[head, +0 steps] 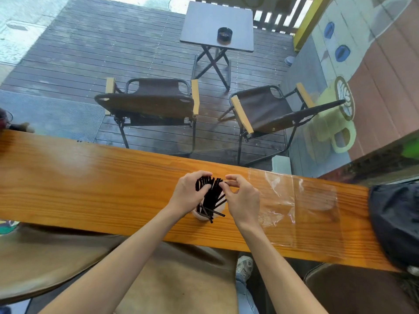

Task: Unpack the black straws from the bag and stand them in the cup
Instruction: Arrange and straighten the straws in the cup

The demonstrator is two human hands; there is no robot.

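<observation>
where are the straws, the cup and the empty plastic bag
black straws [212, 193], head view, on the middle of the bundle
cup [199, 216], head view, on its pale near wall
plastic bag [301, 200], head view, on the flat clear film on the counter

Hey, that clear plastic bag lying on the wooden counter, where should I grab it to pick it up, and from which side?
Pinch the crumpled edge of the clear bag nearest the cup, coming in from above on its left side. The bag lies flat against the wooden counter, and that wrinkled part seems to lift off the wood, so fingers can get under it. The right hand is closest.
</observation>
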